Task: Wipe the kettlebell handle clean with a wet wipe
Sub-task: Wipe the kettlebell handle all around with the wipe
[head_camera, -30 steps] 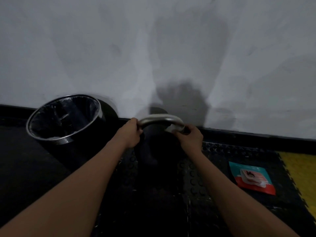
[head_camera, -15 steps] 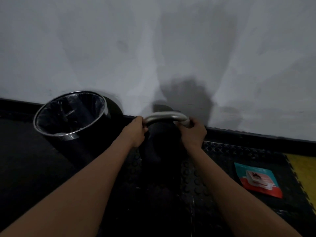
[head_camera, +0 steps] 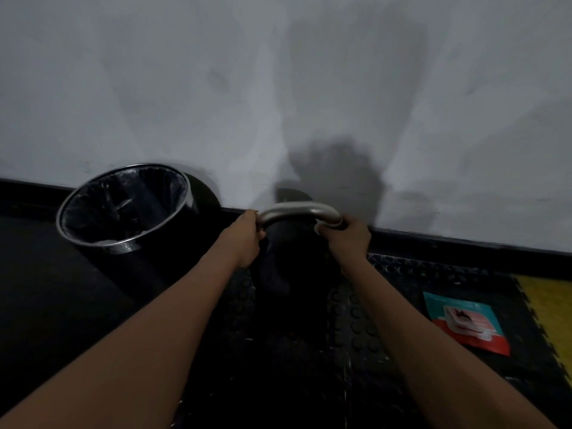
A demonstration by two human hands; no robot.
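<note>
A black kettlebell [head_camera: 288,249] stands on the dark studded floor mat against the wall. Its curved silver handle [head_camera: 298,212] arches over the top. My left hand [head_camera: 246,239] is closed around the handle's left end. At the right end, my right hand [head_camera: 346,238] is closed around the handle with a white wet wipe [head_camera: 323,227] pressed under the fingers; only a small edge of the wipe shows.
A black bin [head_camera: 123,209] with a chrome rim and a plastic liner stands left of the kettlebell, near the wall. A teal and red wipe packet [head_camera: 464,323] lies on the mat at the right. A yellow mat tile [head_camera: 551,311] borders the far right.
My right hand has slid with the wipe further down the handle's right end. The left hand keeps its hold. The camera has shifted a little.
</note>
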